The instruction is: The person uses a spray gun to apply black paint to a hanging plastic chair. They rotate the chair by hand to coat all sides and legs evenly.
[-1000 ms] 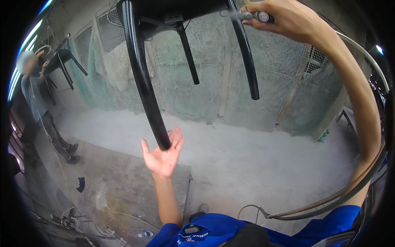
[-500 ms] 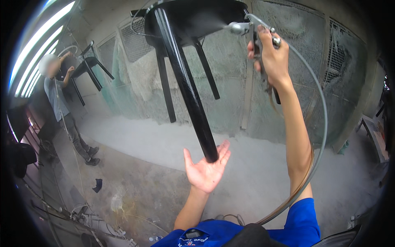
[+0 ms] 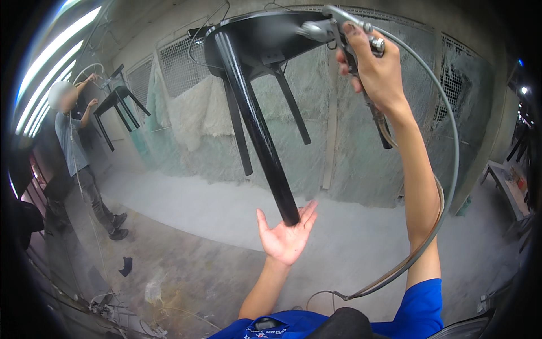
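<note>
A glossy black chair (image 3: 254,121) hangs in front of me, with one leg slanting down toward me. The foot of that leg meets the fingers of my left hand (image 3: 286,242), which is palm up with its fingers spread. My right hand (image 3: 375,70) is wrapped around a metal spray gun (image 3: 345,45), raised at the right side of the chair. The gun's nozzle points left at the seat's underside, and a faint mist shows before it. From the gun a grey hose (image 3: 453,141) loops down alongside my right forearm.
At the left a person (image 3: 76,135) in a pale cap stands by another hanging dark chair (image 3: 119,99). Behind is a coated booth wall (image 3: 361,135) with mesh panels. A dark scrap (image 3: 126,266) lies on the floor, and a low bench (image 3: 508,183) stands at far right.
My view has shifted, so the chair's seat appears lower. The spray gun has moved slightly left and up in the picture. My left hand remains at the leg's foot.
</note>
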